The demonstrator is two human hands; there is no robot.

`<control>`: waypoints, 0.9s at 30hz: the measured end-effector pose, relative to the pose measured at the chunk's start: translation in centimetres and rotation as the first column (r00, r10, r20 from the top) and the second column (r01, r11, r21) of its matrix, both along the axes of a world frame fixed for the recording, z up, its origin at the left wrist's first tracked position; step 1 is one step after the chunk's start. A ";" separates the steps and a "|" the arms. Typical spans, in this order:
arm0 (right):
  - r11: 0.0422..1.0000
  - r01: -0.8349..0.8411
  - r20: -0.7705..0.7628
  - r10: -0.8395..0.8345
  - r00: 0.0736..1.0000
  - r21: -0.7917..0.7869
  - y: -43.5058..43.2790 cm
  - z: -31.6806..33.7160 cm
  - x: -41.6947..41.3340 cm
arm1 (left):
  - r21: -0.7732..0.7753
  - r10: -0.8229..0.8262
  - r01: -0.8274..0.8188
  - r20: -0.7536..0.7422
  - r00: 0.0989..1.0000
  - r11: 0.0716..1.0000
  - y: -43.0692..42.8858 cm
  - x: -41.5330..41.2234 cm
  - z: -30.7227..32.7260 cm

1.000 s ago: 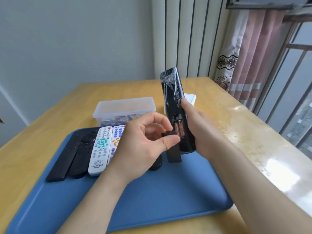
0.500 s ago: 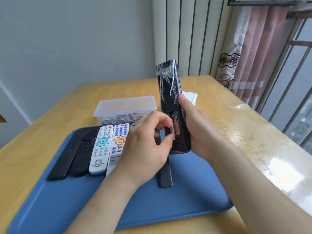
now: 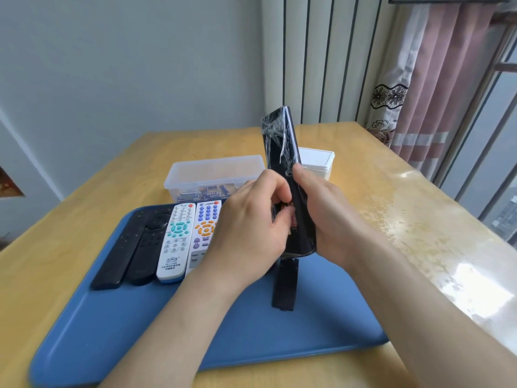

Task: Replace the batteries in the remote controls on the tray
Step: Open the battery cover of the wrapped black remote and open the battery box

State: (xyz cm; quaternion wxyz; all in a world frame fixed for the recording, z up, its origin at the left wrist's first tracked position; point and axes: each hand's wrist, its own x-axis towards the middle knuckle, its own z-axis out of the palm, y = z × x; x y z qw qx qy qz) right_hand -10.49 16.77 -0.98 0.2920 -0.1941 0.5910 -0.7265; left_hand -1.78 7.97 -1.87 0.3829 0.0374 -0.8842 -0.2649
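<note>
My right hand (image 3: 330, 217) grips a long black remote (image 3: 282, 152) wrapped in crinkled clear film, held upright above the blue tray (image 3: 251, 340). Its battery bay faces me, with red batteries (image 3: 291, 217) partly showing. My left hand (image 3: 251, 228) has its fingertips pressed into that bay, on the batteries. The black battery cover (image 3: 284, 287) lies flat on the tray just below the remote. Two black remotes (image 3: 131, 247) and two white remotes (image 3: 176, 242) lie side by side at the tray's back left.
A clear plastic box (image 3: 215, 172) with small items inside stands behind the tray. A white lidded box (image 3: 317, 161) sits to its right. The wooden table (image 3: 419, 219) runs to a window and pink curtain on the right.
The left hand dropped the battery cover on the tray and moved its fingers into the battery bay. The remote has been turned more edge-on and raised slightly.
</note>
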 end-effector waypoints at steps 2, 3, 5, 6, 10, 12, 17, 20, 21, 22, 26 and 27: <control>1.000 -0.004 0.013 0.004 1.000 -0.014 0.1 0.0 0.1 | 0.018 -0.006 0.006 0.046 0.999 1.000 0.0 -0.4 0.4; 1.000 -0.004 0.016 0.005 1.000 -0.021 0.2 0.1 0.1 | 0.041 -0.019 0.016 0.064 0.998 0.999 0.0 -0.7 0.6; 0.999 -0.005 0.014 0.005 1.000 -0.035 0.2 0.1 -0.1 | 0.096 -0.053 0.044 0.090 0.995 0.994 -0.2 -1.2 1.2; 0.999 0.000 0.015 0.001 1.000 -0.042 0.3 0.1 -0.2 | 0.107 -0.076 0.065 0.105 0.991 0.992 -0.2 -1.4 1.6; 0.999 0.007 0.008 -0.006 1.000 -0.046 0.3 0.1 -0.4 | 0.152 -0.155 0.134 0.134 0.979 0.979 -0.7 -1.9 2.5; 0.998 0.019 0.022 -0.018 1.000 -0.052 0.3 0.1 -0.5 | 0.220 -0.184 0.159 0.098 0.978 0.962 -0.8 -1.9 2.1; 0.995 0.087 0.075 -0.083 0.994 -0.040 -0.1 -0.1 -0.7 | 0.378 -0.183 0.154 0.043 0.982 0.913 -0.6 -1.8 0.9; 0.991 0.094 0.137 -0.081 0.987 -0.094 0.0 0.1 -0.5 | 0.564 -0.224 0.215 -0.056 0.973 0.797 -0.4 -1.6 1.2; 0.990 0.074 0.157 -0.054 0.986 -0.122 0.1 0.1 -0.4 | 0.663 -0.232 0.259 -0.130 0.964 0.702 -0.6 -1.5 1.4; 0.987 0.042 0.178 -0.014 0.984 -0.153 0.1 0.2 -0.3 | 0.742 -0.230 0.308 -0.210 0.950 0.595 -0.8 -1.2 1.6; 0.980 -0.007 0.196 0.047 0.979 -0.201 0.2 0.5 -0.1 | 0.808 -0.303 0.405 -0.293 0.907 0.427 -2.0 -0.5 2.2; 0.982 0.002 0.189 0.034 0.981 -0.189 0.3 0.6 0.0 | 0.777 -0.320 0.353 -0.205 0.925 0.522 -2.1 -0.5 2.1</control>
